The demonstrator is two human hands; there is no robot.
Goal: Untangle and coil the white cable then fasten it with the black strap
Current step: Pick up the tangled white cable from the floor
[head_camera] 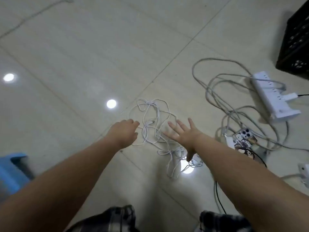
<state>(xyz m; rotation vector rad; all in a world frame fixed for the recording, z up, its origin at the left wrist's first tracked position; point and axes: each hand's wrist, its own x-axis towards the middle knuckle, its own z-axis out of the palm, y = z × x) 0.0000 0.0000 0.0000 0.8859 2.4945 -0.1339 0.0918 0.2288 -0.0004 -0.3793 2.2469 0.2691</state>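
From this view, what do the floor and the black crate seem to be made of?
The floor looks like glazed ceramic tile: glossy, mirroring ceiling lights, with thin grout lines. The black crate is probably moulded plastic: matte, with a lattice of openings in its wall.

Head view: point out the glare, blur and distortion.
Head view: ceiling lights glare off the glossy floor in three spots, one washing out part of the white cable; the right hand is motion-blurred, the left hand sharper; the wide-angle lens bows the tile lines and stretches both forearms.
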